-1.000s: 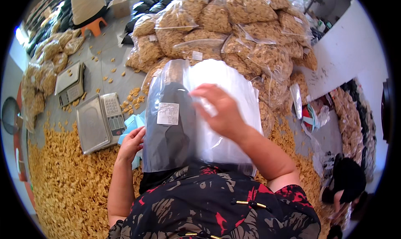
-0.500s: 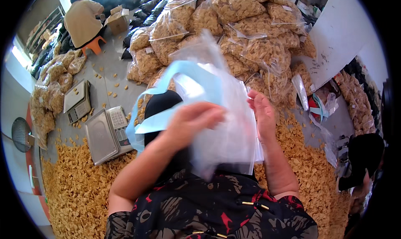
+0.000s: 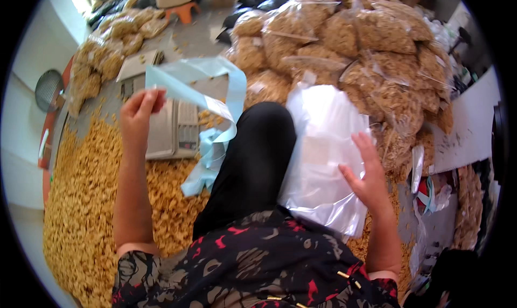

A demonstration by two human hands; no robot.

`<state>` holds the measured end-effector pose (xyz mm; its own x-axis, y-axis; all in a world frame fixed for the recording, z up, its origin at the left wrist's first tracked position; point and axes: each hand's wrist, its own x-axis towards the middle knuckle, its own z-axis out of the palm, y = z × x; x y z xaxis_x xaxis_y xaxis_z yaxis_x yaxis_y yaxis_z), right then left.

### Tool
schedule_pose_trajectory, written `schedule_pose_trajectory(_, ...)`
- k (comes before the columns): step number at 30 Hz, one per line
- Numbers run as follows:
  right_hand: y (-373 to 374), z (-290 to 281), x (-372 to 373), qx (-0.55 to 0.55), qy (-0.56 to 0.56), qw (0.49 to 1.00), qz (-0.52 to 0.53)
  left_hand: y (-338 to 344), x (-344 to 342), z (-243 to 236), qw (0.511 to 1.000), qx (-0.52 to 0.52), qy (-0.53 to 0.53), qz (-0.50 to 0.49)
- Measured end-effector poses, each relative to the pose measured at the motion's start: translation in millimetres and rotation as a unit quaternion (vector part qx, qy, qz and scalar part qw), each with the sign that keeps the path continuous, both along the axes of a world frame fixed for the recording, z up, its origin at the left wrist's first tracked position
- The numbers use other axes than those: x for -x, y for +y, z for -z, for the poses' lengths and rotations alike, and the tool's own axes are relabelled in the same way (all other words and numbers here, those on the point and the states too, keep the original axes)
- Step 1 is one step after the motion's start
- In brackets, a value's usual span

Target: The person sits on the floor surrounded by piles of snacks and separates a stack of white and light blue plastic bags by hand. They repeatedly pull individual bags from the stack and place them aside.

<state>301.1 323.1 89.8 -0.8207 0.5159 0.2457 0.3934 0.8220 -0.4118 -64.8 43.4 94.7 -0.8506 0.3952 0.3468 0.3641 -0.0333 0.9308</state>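
Note:
My left hand [image 3: 141,114] is raised on the left, its fingertips pinched together at the near end of a light blue plastic strip [image 3: 229,68]. The strip loops through the air to the right, then drops in crumpled folds beside my left leg. A stack of clear plastic bags [image 3: 328,141] lies over my right leg, its surface shiny and wrinkled. At the stack's right edge, my right hand [image 3: 371,179] has its fingers and thumb apart, touching or just above the plastic.
Loose tan flakes [image 3: 91,211] cover the floor around me. Behind the strip stands a scale [image 3: 161,133], with a second scale [image 3: 137,65] beyond. Filled clear bags [image 3: 371,39] are heaped ahead. A round strainer [image 3: 49,90] is at far left, an orange stool [image 3: 184,12] at the back.
My left hand has moved left, drawing the blue strip away from the bags. The bags now lie flat on my right leg instead of being held up. The view has swung left.

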Motion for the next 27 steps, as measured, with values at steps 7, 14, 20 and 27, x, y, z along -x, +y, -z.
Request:
schedule_pose_trajectory(7, 12, -32, 53, -0.009, 0.016, 1.0, -0.026, -114, 77, 16, 0.977, 0.079, 0.04, -0.196)
schedule_pose_trajectory(14, 36, 63, -20, 0.39, 0.051, 0.897, 0.204, -192, 89, 202, 0.855, 0.44, -0.089, -0.261)
schedule_pose_trajectory(20, 31, 55, -53, 0.522, 0.073, 0.815, 0.239, -86, 61, 244, 0.842, 0.501, -0.124, -0.155)
schedule_pose_trajectory(27, 22, 51, -95, 0.638, 0.08, 0.671, 0.369, 43, 1, 395, 0.819, 0.565, 0.059, 0.083)
